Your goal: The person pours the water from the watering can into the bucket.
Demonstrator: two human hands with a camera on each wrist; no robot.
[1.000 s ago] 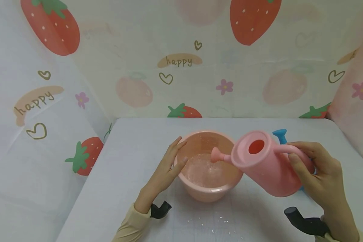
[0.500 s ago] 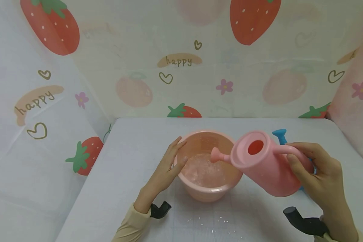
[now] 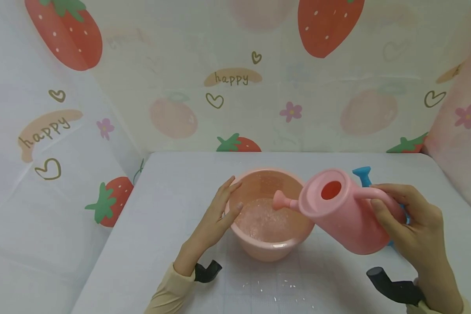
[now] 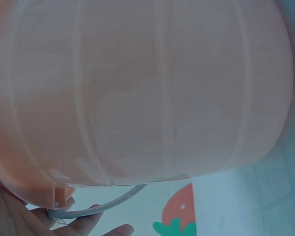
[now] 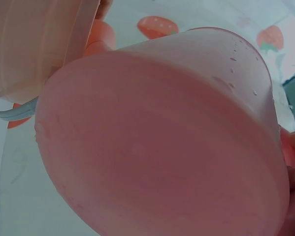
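My right hand (image 3: 420,222) grips the looped handle of a pink watering can (image 3: 361,222). The can tilts left, its spout (image 3: 284,201) over a peach-coloured plastic bucket (image 3: 271,253). Rippled, frothy water (image 3: 264,222) lies in the bucket below the spout. On the bucket's left rim rests my left hand (image 3: 212,222), fingers fairly straight and thumb over the edge. In the left wrist view, the fingers lie near the bucket's grey bail handle (image 4: 95,209). From the right wrist, the can's base (image 5: 162,152) fills most of the view, and droplets dot its side.
Behind the watering can stands a blue object, mostly hidden, with a flared blue spout head (image 3: 362,174) showing. Small white flecks and drops (image 3: 276,288) are scattered on the white table (image 3: 172,187) in front of the bucket. Strawberry-printed sheets (image 3: 235,109) hang at the back and sides.
The ripples on the water in the bucket shift. Both hands, the watering can and the bucket stay practically where they were.
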